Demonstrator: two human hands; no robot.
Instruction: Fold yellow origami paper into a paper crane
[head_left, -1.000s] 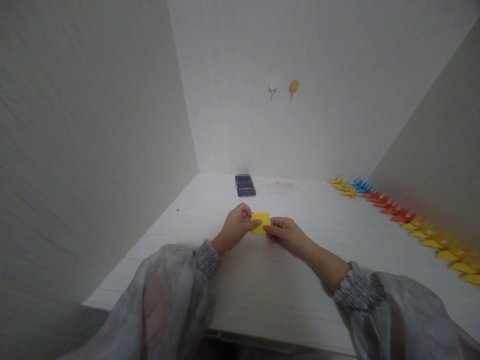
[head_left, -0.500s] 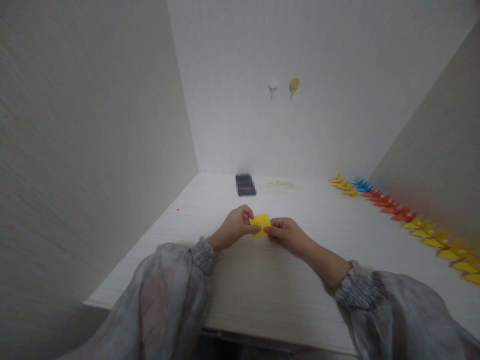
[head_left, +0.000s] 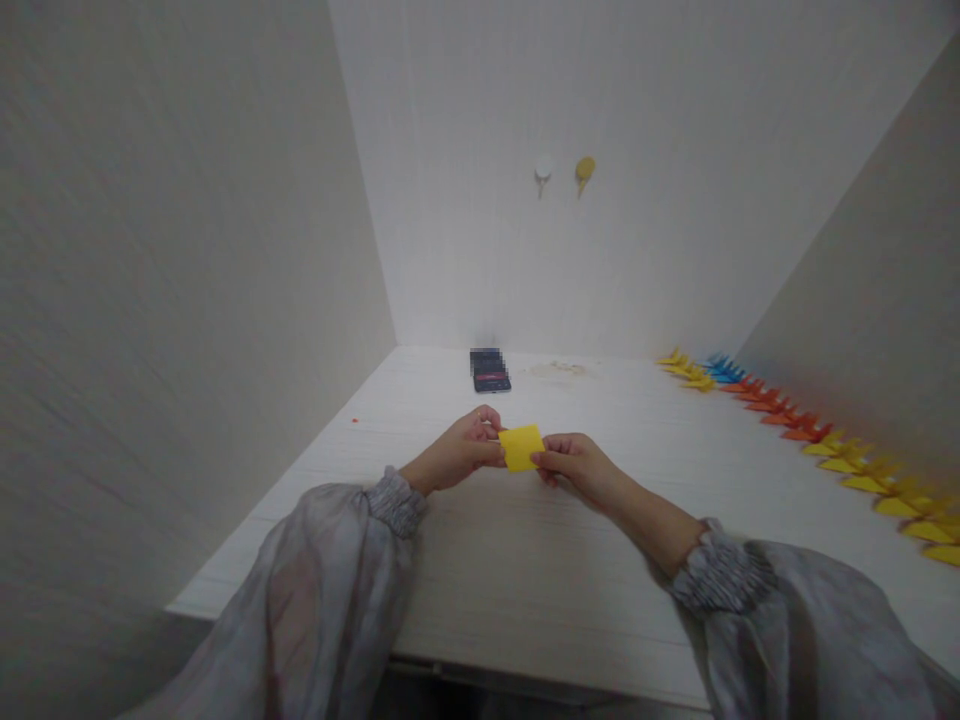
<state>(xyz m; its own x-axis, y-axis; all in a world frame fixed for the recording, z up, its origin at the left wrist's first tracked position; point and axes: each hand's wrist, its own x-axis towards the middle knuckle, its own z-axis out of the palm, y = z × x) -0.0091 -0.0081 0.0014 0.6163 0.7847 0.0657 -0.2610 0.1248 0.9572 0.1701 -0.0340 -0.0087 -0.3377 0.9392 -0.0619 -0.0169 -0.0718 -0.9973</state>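
A small square of yellow paper [head_left: 521, 447] is held up over the white table, between my two hands. My right hand [head_left: 574, 462] pinches its right edge, with the thumb on the front face and the other fingers behind. At the opposite edge is my left hand [head_left: 469, 445], fingers curled, its thumb tip and forefinger close about the paper's left side. Where these left fingertips meet the paper is partly hidden.
A dark phone [head_left: 491, 372], partly pixelated, lies near the back wall. Folded paper cranes in yellow, blue and orange [head_left: 806, 428] line the table's right side. Two hooks [head_left: 585, 170] are on the back wall. A tiny orange scrap [head_left: 355, 420] lies at the left.
My left thumb has drawn back leftward from the paper's front face to its left edge. More of the yellow square now shows. My right hand keeps its pinch.
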